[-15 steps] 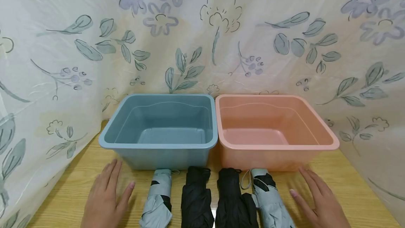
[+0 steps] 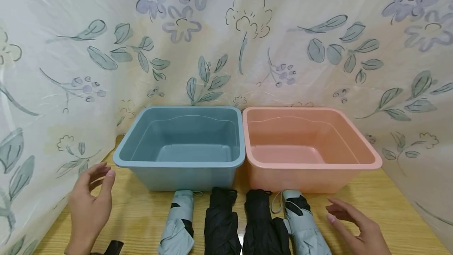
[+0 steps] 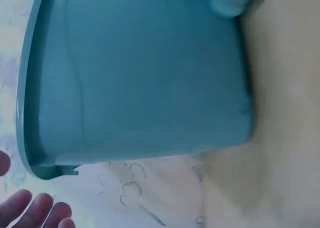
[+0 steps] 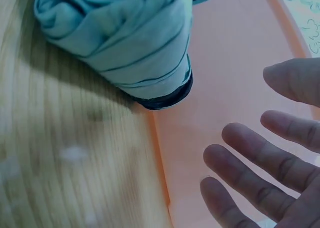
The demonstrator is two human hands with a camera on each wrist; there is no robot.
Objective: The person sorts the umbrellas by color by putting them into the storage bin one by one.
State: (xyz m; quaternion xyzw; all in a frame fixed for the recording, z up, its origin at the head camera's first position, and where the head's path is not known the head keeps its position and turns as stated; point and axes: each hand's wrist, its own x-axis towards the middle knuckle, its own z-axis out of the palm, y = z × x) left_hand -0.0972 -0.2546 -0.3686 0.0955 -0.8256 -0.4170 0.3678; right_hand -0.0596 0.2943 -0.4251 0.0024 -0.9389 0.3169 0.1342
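My left hand [image 2: 90, 206] is raised left of the blue bin [image 2: 180, 174], fingers loosely bent and holding nothing. On the other side, my right hand [image 2: 359, 227] hovers right of the umbrellas, in front of the pink bin [image 2: 311, 176], with nothing in it. Between the hands lie folded umbrellas in a row: a grey one [image 2: 177, 223], a black one [image 2: 221, 223], a second black one [image 2: 263, 223] and another grey one [image 2: 306, 223]. In the right wrist view, the fingers [image 4: 250, 178] are spread near the right grey umbrella [image 4: 135, 42].
Both bins stand side by side on a wooden table [image 2: 400, 215], rims nearly touching. Behind and beside them hangs a floral cloth [image 2: 247, 50]. A black strap [image 2: 113, 248] shows at the left wrist.
My left hand has lifted and moved left and up, its fingers bending. The right hand has come up off the table with its fingers more bent. The umbrellas and bins stay put.
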